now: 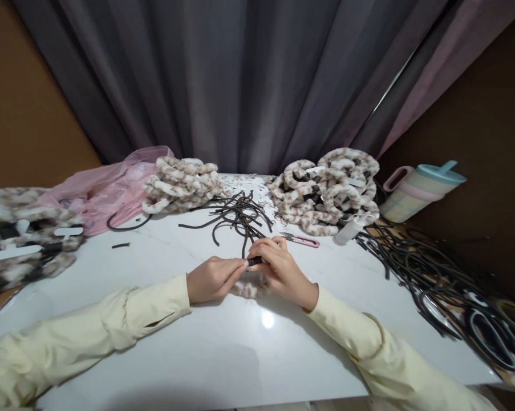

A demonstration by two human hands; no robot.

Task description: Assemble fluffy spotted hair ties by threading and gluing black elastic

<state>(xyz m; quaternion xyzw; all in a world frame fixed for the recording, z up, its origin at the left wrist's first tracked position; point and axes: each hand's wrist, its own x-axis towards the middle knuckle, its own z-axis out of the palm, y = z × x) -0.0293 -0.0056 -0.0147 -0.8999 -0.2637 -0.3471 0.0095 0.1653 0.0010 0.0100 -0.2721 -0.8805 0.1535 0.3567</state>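
Observation:
A fluffy white and brown ring [249, 290] hangs between my hands over the middle of the white table. On its far side is a short black wrapped section [254, 261]. My left hand [217, 278] is closed, pinching the ring just left of that black part. From the right, my right hand [278, 266] has its fingers curled round the black part. Just beyond my fingers lies a tangle of dark cords [242, 214]. Thread snips [302, 240] with a reddish handle rest to the right of the cords. My fingers hide part of the ring.
Fluffy rings are heaped at back right [325, 194], back centre-left and far left. A pink plastic bag [112, 185] lies behind on the left. A small translucent bottle [349, 229], a blue-lidded cup [420, 191] and many black cords [428, 274] occupy the right side.

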